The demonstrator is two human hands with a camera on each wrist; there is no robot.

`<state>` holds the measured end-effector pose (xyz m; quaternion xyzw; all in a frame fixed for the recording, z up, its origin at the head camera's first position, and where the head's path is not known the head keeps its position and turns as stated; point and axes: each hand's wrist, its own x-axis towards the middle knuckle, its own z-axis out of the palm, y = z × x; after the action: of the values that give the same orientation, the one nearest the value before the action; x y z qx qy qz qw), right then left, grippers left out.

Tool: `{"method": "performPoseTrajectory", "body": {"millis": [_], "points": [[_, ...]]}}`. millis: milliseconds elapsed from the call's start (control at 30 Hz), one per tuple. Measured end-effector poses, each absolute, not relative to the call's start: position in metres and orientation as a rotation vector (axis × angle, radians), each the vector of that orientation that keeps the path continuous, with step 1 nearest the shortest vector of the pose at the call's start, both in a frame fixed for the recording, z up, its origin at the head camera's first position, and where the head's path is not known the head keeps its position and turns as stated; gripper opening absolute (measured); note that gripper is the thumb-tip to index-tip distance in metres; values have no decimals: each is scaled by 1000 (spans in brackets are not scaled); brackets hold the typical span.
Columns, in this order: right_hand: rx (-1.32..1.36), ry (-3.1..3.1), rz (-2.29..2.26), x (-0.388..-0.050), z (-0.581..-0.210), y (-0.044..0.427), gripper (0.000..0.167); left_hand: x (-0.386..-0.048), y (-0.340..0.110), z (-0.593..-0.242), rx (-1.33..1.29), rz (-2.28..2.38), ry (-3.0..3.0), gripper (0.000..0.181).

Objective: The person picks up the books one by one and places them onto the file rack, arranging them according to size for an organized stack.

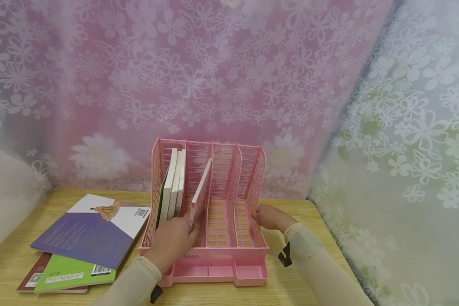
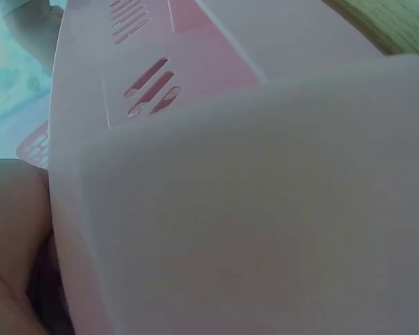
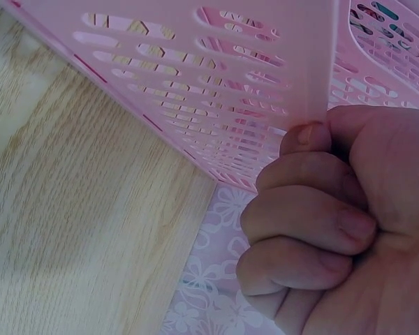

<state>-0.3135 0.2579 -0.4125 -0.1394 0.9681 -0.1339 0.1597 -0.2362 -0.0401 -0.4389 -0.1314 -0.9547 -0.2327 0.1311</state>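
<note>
A pink rack [image 1: 237,253] with upright dividers stands on the wooden table. My left hand [image 1: 173,239] holds a thin book [image 1: 201,191] by its lower end; it leans right in the second slot from the left. Several books [image 1: 173,187] stand in the leftmost slot, just left of it. In the left wrist view, part of the hand [image 2: 14,244] shows at the left edge beside the pink plastic [image 2: 216,63]. My right hand [image 1: 272,217] pinches the front edge of the rack's right side wall; in the right wrist view the fingers of this hand [image 3: 321,216] are curled at that wall [image 3: 265,63].
On the table's left lie a purple and white book [image 1: 88,229], a green book [image 1: 74,272] and a dark red one [image 1: 32,274], overlapping. Small trays [image 1: 250,272] line the rack's front. A flowered curtain [image 1: 229,76] hangs behind, another [image 1: 413,170] at the right.
</note>
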Motion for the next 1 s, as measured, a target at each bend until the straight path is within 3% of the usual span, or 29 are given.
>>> {"method": "performPoseTrajectory", "body": {"millis": [367, 600, 833, 1000], "points": [[-426, 2764, -375, -314, -413, 259, 39, -226, -46, -418, -442, -537, -2503, 23], [-420, 2762, -390, -313, -412, 260, 39, -227, -42, -399, -443, -701, -2643, 56], [-394, 2745, -436, -313, -412, 261, 43, -232, -37, -397, -424, -703, -2697, 47], [-406, 2752, -406, -313, -412, 260, 42, -233, -35, -399, -408, -720, -2666, 50]]}}
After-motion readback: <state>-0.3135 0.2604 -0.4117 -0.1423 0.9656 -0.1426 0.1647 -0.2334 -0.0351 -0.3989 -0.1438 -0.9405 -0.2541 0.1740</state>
